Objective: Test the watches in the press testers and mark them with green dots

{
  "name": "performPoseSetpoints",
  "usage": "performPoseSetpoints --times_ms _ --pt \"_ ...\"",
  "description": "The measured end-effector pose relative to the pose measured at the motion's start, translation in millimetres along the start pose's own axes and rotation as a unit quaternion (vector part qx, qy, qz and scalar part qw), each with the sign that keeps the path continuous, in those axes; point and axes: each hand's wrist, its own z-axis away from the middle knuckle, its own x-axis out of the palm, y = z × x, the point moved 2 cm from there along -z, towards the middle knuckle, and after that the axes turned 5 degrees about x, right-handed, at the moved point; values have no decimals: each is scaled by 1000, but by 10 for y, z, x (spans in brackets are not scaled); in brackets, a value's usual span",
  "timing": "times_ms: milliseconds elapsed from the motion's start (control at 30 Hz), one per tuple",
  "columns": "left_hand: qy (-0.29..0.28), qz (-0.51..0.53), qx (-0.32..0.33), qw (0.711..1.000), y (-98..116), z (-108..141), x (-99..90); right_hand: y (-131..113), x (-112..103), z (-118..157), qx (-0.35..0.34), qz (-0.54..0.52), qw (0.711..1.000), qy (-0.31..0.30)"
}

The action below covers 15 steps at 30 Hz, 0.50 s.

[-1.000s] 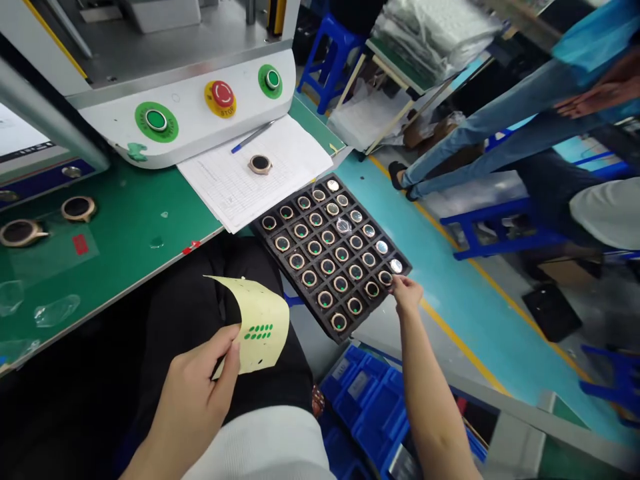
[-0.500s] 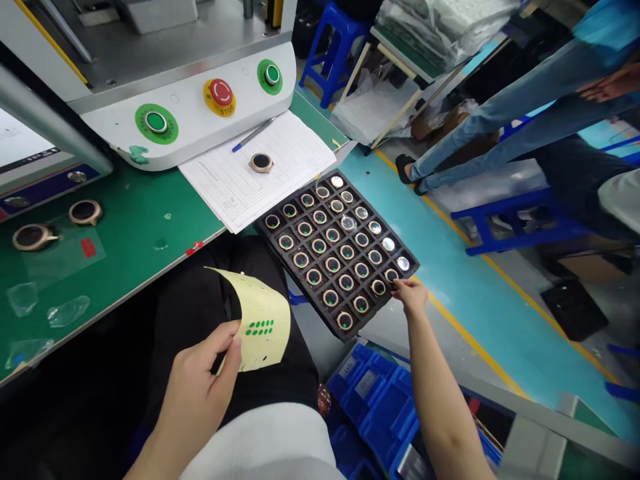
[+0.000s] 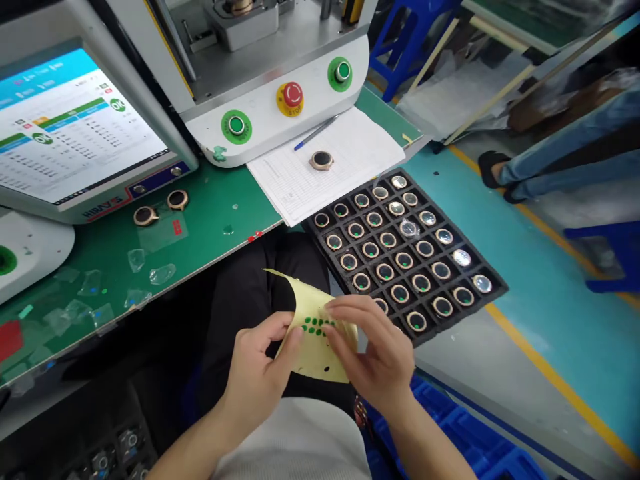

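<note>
A curved yellow sticker sheet (image 3: pixel 315 357) with rows of small green dots is pinched at its left edge by my left hand (image 3: pixel 263 360). My right hand (image 3: pixel 375 347) is over the sheet's right side, thumb and forefinger at the green dots; whether a dot is between them is too small to tell. Beyond my right hand lies a black tray (image 3: pixel 495 290) of round watch cases (image 3: pixel 404 260) in compartments, many with a green dot on the dark face. Some cases in the far right compartments look bright and shiny.
Printed sheets (image 3: pixel 360 153) hold a pen (image 3: pixel 317 132) and one watch case (image 3: pixel 321 160). Two more cases (image 3: pixel 145 215) lie on the green table (image 3: pixel 200 227), left. Behind are a button panel (image 3: pixel 270 127) and a screen (image 3: pixel 75 127). Blue bins (image 3: pixel 450 427) stand below right; a person's legs (image 3: pixel 575 147) show.
My right hand has moved left from the tray's near right corner to the yellow sheet. The view has shifted left, bringing more of the screen into sight. My left hand still holds the sheet.
</note>
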Motion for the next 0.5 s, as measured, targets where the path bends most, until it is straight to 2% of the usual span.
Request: performPoseSetpoints --times_ms 67,200,500 --pt "3 -7 12 1000 20 35 -15 -136 80 -36 -38 1 999 -4" --pt "22 -39 59 997 66 86 -46 -164 148 -5 -49 1 999 -4" --pt "30 -74 159 984 129 114 -46 -180 66 34 -69 -35 997 -16"
